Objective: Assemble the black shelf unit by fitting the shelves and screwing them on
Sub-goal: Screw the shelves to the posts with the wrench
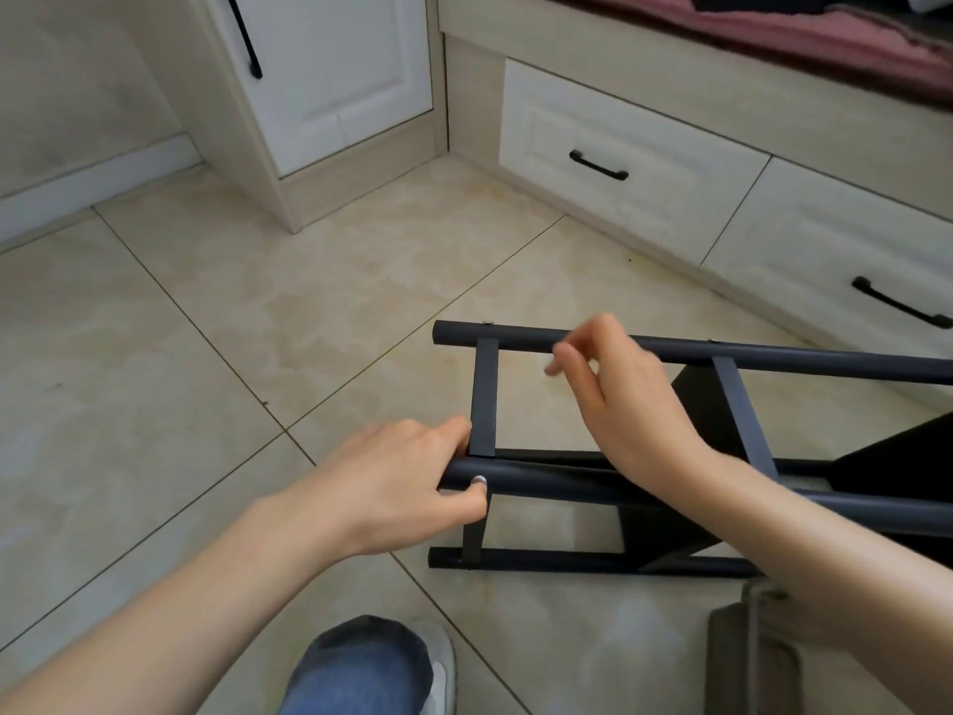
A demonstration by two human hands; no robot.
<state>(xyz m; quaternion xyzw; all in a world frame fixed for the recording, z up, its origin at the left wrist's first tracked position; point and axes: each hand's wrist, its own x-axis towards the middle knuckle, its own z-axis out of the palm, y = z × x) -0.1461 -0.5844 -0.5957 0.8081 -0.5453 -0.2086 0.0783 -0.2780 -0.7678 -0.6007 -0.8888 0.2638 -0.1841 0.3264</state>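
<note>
- no readable text, labels, brand marks or numbers anywhere in this shot
- the bars of the black shelf unit (773,356) look plain, and so do the drawer fronts (644,141) behind it
</note>
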